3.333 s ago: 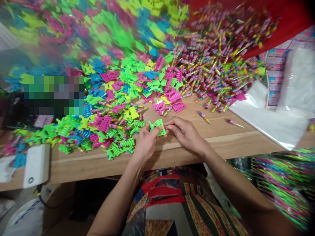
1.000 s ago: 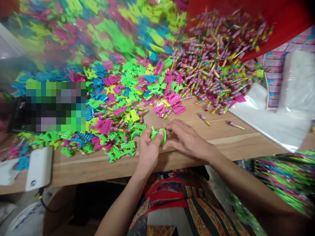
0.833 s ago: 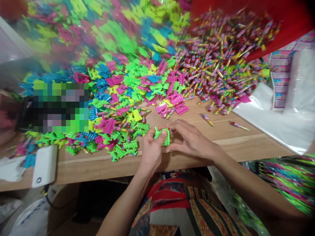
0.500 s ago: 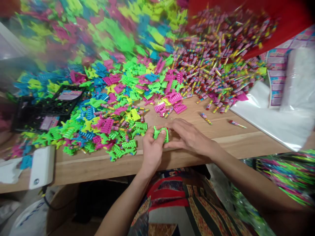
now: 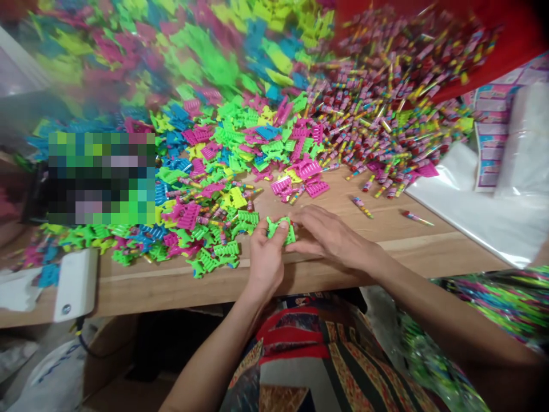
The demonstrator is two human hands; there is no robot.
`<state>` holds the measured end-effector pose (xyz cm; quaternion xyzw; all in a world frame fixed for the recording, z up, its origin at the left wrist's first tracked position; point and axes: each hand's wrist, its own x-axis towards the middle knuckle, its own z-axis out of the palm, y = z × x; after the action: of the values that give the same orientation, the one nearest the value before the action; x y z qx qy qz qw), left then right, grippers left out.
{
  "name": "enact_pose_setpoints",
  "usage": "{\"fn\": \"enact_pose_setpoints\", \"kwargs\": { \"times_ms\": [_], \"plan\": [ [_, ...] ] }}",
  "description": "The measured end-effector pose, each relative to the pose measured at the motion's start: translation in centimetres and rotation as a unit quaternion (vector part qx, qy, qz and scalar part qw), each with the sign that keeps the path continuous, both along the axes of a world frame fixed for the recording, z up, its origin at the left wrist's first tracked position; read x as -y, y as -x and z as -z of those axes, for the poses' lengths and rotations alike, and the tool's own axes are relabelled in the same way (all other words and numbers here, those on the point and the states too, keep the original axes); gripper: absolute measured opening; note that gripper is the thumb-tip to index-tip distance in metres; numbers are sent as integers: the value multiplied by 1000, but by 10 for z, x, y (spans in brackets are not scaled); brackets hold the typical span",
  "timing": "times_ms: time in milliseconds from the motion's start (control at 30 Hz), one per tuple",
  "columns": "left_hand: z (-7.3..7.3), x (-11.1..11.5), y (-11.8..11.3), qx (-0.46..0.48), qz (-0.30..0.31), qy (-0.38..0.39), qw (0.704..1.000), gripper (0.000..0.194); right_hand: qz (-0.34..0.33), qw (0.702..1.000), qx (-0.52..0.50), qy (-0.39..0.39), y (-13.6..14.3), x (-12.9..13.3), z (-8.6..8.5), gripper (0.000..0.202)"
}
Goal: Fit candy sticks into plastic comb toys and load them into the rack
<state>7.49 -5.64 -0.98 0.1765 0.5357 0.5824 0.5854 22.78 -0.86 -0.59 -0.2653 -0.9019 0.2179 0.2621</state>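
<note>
Two bare hands are working at the near edge of the wooden table (image 5: 150, 292); clock centre is being taken at the green piece (image 5: 281, 230), a small slotted plastic part. The left hand (image 5: 266, 254) is gripping that piece, its thumb pressing on the upper face. The right hand (image 5: 332, 237) is reaching in from 3 o'clock, thumb and forefinger parting narrowly beside the piece's right edge; a tiny red spot is showing there, and whether these fingers are holding anything is not readable. The big heap (image 5: 231, 137) of green, pink, blue and yellow pieces is spreading from 9 to 12 o'clock, blurring at its far side; a pixelated patch is hiding part of it near 10. One pink piece (image 5: 282, 186) is lying at 12, another pink piece (image 5: 317, 187) between 1 and 2. Striped tubes (image 5: 360, 114) are piling up between 1 and 2, farther out. One loose tube (image 5: 363, 207) is lying between 2 and 3, a second loose tube (image 5: 418, 217) near 3. Farther out at 3 the clear sheet (image 5: 484, 212) is lying flat, printed cards (image 5: 491, 149) resting just above 3. The white box (image 5: 77, 283) is sitting between 8 and 9, its cable (image 5: 86, 343) hanging below the edge.
</note>
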Motion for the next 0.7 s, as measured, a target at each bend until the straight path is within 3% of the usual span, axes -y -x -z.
{"fn": "enact_pose_setpoints", "kwargs": {
  "times_ms": [300,500,633,700],
  "plan": [
    [0,-2,7,-9,2,1,1000,38,10,1000,5,-8,5,4,10,42],
    [1,-3,7,-22,-13,9,1000,37,-4,999,-13,-30,4,5,13,28],
    [2,-3,7,-53,20,-2,998,31,-11,999,-37,28,5,4,9,29],
    [-6,-4,16,-103,41,-16,994,26,-18,996,-48,76,3,4,4,35]
  ]
}}
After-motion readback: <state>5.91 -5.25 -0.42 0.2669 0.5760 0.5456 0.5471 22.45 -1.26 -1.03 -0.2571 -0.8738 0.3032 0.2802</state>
